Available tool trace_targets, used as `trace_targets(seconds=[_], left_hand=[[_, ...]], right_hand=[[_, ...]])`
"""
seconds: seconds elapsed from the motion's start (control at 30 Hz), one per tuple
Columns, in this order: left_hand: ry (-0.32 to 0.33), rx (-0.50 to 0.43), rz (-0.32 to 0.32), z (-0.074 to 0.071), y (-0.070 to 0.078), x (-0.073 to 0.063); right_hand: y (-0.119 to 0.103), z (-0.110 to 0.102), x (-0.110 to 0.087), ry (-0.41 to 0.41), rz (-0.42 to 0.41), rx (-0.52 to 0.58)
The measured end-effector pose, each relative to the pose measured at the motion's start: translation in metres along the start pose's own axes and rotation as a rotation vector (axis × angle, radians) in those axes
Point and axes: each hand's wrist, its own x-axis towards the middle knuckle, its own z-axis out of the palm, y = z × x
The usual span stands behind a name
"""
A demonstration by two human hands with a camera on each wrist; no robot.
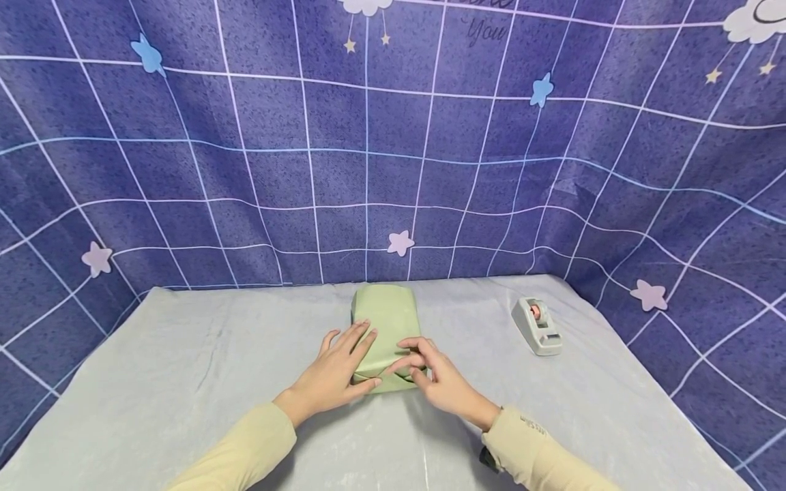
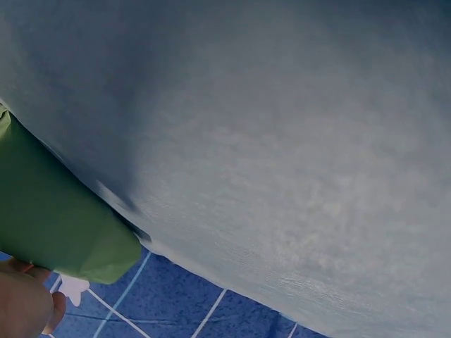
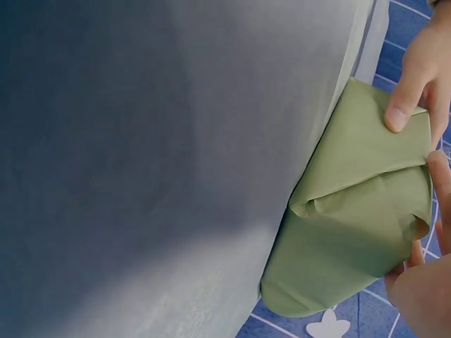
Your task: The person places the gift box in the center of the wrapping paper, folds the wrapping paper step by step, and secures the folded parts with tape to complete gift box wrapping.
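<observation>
A package in green paper [image 1: 388, 310] lies on the table, its near end folded over in flaps. My left hand [image 1: 336, 365] rests on its left side, fingers stretched over the top and thumb against the near end. In the right wrist view that thumb presses the green paper [image 3: 363, 243] near a corner. My right hand [image 1: 441, 378] is at the near right corner, its fingers bent loosely and touching the folded edge, where a flap stands slightly raised. The left wrist view has only one side of the green package [image 2: 60, 211] and part of the left hand [image 2: 25, 299].
A pale grey tape dispenser [image 1: 537, 326] with a roll in it stands on the right of the table. Light grey cloth covers the table [image 1: 245, 341]. A blue curtain [image 1: 276, 170] with grid lines and stars hangs behind and at the sides.
</observation>
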Motion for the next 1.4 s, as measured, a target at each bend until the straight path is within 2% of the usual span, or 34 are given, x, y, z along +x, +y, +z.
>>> trace_targets(seconds=[0.3, 0.43, 0.53, 0.7, 0.93, 1.4], left_hand=[[-0.016, -0.001, -0.002, -0.003, 0.0, 0.0], [-0.016, -0.001, 0.0, -0.004, 0.0, 0.0], [-0.015, -0.002, 0.002, -0.003, 0.0, 0.0], [-0.01, 0.006, 0.006, -0.002, -0.001, 0.0], [-0.007, 0.004, 0.008, -0.003, 0.0, 0.001], [-0.013, 0.008, -0.002, -0.001, 0.0, 0.001]], right_hand=[[0.003, 0.002, 0.002, 0.039, -0.036, -0.051], [0.024, 0.005, 0.004, 0.053, -0.035, -0.083], [0.042, 0.008, 0.005, 0.066, -0.076, -0.135], [0.045, 0.008, 0.008, 0.095, -0.166, -0.211], [0.044, 0.011, 0.014, 0.138, -0.141, -0.248], [0.045, 0.017, 0.016, 0.213, -0.194, -0.306]])
